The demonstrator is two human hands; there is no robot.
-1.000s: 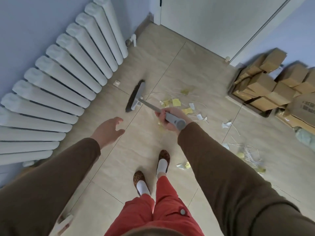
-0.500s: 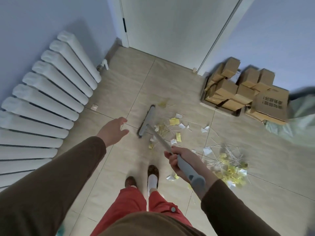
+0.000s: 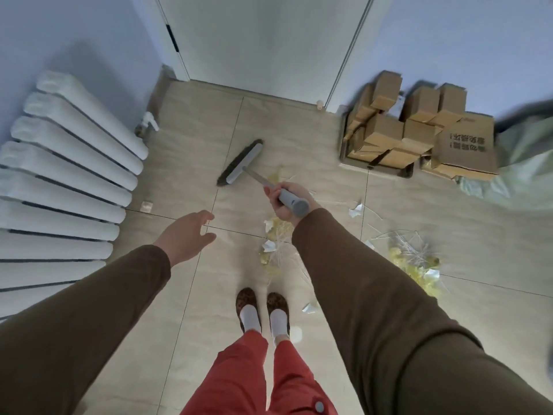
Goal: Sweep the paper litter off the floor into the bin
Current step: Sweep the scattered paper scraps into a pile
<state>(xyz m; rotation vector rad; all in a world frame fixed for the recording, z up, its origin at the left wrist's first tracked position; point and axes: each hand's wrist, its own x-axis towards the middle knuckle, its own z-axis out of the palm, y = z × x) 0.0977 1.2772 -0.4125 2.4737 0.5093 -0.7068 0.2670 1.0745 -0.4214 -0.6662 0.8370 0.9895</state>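
Since half a second ago the broom (image 3: 241, 163) head has swung out from the scraps toward upper centre of the frame, now on bare tile left of the mess, so this looks like the reach-out before another pull stroke. Judging by that, gathering is partway; nothing is in a bin yet, and no clear bin shows, only a blurred pale-green bag (image 3: 520, 163) at the right edge.

Right hand (image 3: 288, 202) is wrapped tight round the grey handle near its end, fingers closed on it. Left hand (image 3: 187, 236) hangs free at centre left, fingers spread, holding nothing.

Paper litter: one loose clump (image 3: 276, 244) of yellow and white scraps with thin white strips just in front of the slippers (image 3: 261, 310), a bigger heap (image 3: 414, 262) at right centre, and a stray square (image 3: 146, 206) near the radiator (image 3: 65, 181) at left. The scraps are light, crumpled and flat, and will likely scatter if hit fast.

Broom head is a flat grey bar with short dark bristles. The floor (image 3: 299, 139) is smooth glossy beige tile with thin dark joints. Cardboard boxes (image 3: 419, 136) are stacked upper right, matte brown.
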